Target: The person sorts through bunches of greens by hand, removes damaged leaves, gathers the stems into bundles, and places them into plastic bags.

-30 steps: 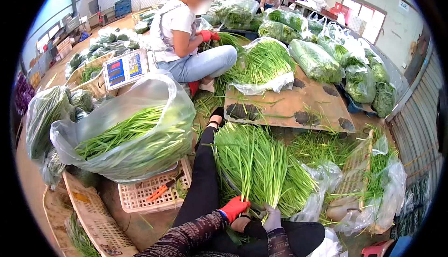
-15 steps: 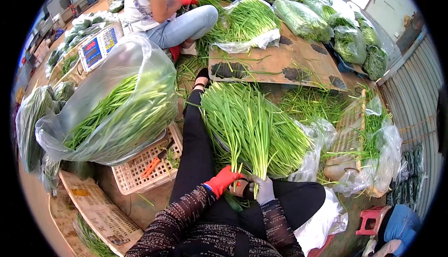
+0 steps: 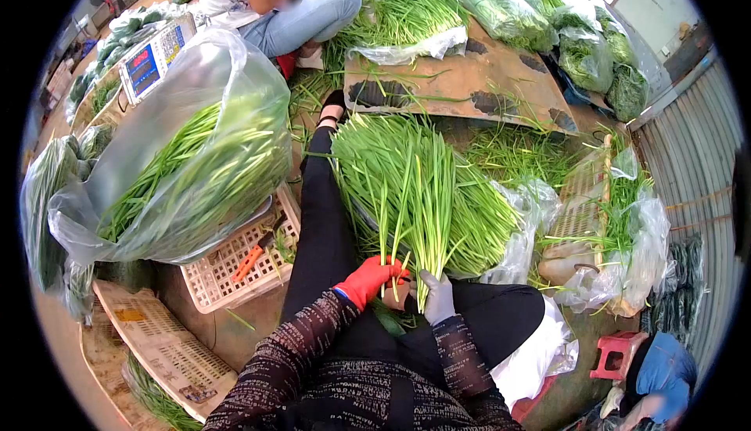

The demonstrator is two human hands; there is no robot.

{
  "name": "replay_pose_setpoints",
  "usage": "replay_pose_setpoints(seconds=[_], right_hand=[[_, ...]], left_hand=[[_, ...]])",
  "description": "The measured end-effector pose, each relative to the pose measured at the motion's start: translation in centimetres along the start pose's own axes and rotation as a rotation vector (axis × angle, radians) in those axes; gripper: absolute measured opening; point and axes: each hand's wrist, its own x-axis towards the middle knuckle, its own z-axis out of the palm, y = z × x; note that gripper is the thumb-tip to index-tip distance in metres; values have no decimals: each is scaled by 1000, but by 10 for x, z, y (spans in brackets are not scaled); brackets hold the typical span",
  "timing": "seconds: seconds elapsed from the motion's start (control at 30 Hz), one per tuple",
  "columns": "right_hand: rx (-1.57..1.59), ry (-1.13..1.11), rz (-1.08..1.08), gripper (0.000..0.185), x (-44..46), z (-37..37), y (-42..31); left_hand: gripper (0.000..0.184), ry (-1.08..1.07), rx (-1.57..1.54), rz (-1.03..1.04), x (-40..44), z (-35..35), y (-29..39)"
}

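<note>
My left hand, in a red glove, is closed on a few thin green stalks near their pale ends. Close beside it on the right, my right hand in a grey glove grips a thicker bunch of stalks by its pale lower ends. Both bunches lie over a large heap of long green leaves between my legs. Clear plastic shows along the heap's right edge.
A large plastic bag of greens stands left, beside a white crate with an orange-handled tool. Ahead lies a brown board; a seated person is beyond my foot. A red stool is at lower right.
The view has tilted down and shifted. My hands have moved slightly apart; the left now holds only a few stalks, spread apart, while the right still grips its bunch.
</note>
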Motion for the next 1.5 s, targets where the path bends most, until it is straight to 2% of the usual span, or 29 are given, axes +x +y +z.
replay_pose_setpoints(seconds=[0.03, 0.1, 0.17, 0.23, 0.3, 0.37, 0.4, 0.47, 0.53, 0.57, 0.63, 0.67, 0.73, 0.77, 0.87, 0.93, 0.97, 1.03, 1.1, 1.17, 1.23, 1.3, 1.33, 1.37, 1.4, 1.5], right_hand=[[14, 1, -23, 35, 6, -5, 6], [-98, 123, -144, 37, 13, -4, 13], [-190, 164, -149, 28, 19, -10, 11], [-192, 173, -154, 32, 23, -7, -6], [-250, 85, -229, 32, 63, -42, 3], [-465, 285, -245, 34, 78, -51, -4], [-934, 588, -529, 34, 75, -46, -10], [-1406, 894, -814, 34, 66, -37, -14], [-865, 394, -711, 34, 46, -23, -13], [-831, 150, -581, 32, 27, -10, -17], [-708, 16, -485, 23, 20, -1, 13], [-709, 18, -483, 23, 20, 0, 18], [-406, 52, -332, 15, 17, 6, 23], [-367, 122, -392, 13, 18, 9, 24], [-346, 80, -442, 14, 28, -7, 25], [-433, 168, -449, 15, 27, -7, 10], [-385, 163, -378, 16, 20, -6, -4], [-295, 240, -392, 21, 16, -6, -17], [72, 218, -291, 14, 27, -26, -20], [151, 109, -351, 12, 30, -52, -42], [359, 246, -599, 12, 37, -65, -72], [506, 404, -596, 14, 39, -72, -94], [524, 344, -486, 19, 50, -93, -86], [264, 324, -426, 22, 60, -109, -69], [179, 341, -324, 25, 59, -109, -54], [-29, 466, -97, 32, 53, -59, -28]], left_hand=[[12, 0, -4, -7, 0, 1, 0], [18, -14, -14, -41, -2, 2, 1], [20, -15, 3, -72, -3, 4, 3], [18, -11, -53, -87, -3, 6, 1], [19, -11, -37, -127, 3, 8, -3], [18, -2, -126, -175, 7, 13, -4], [20, -45, -157, -165, 6, 14, -4], [20, -39, -157, -173, 7, 14, -4], [20, -66, -183, -156, 10, 9, -9], [20, -68, -188, -162, 12, 7, -12], [18, 3, -115, -161, 11, 11, -5], [16, 0, -153, -161, 2, 17, 1], [16, 10, -155, -181, -3, 20, 7], [15, 21, -153, -200, -4, 20, 8], [17, 30, -254, -163, 6, 14, 1], [20, 65, -360, -90, 1, 16, 9], [20, 66, -365, -90, 2, 14, 9], [22, 15, -337, -48, 7, 9, 5], [23, -7, -321, -5, 8, 7, 0], [17, 61, -341, 46, 5, 8, -1], [16, 150, -322, -3, 8, 3, -3], [16, 226, -296, -49, 14, 2, -2], [16, 266, -300, -70, 16, 5, -2], [16, 306, -309, -90, 20, 8, -2], [18, 326, -273, -135, 31, 7, -11], [24, 280, -262, -213, 50, 15, -33]])
